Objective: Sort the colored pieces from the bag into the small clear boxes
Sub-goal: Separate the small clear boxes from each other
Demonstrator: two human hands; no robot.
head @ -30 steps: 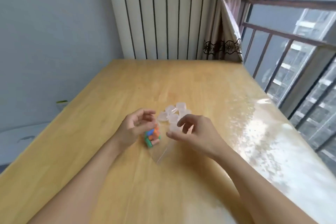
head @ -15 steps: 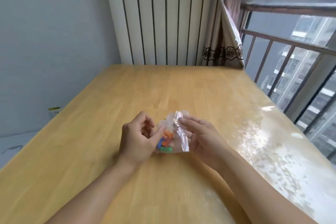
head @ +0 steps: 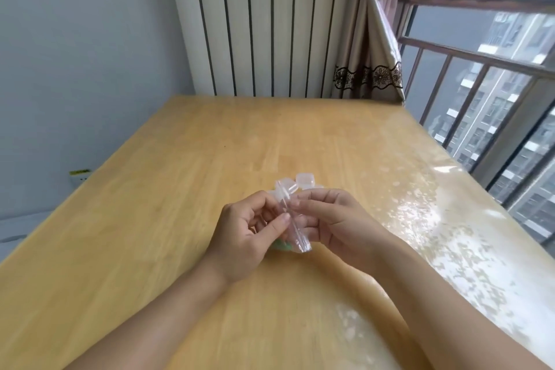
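clear bag (head: 292, 227) pinched between left hand (head: 244, 239) and right hand (head: 336, 224), small clear boxes (head: 295, 185) behind.

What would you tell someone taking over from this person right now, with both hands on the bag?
Left hand pinches one side of the clear bag at its top strip; right hand pinches the other side.
Bag is held between the hands over the table; green of the colored pieces shows at its bottom.
Small clear boxes sit clustered just beyond the hands.
Done: bag in hand.
Left: open it, sort every piece into the boxes.
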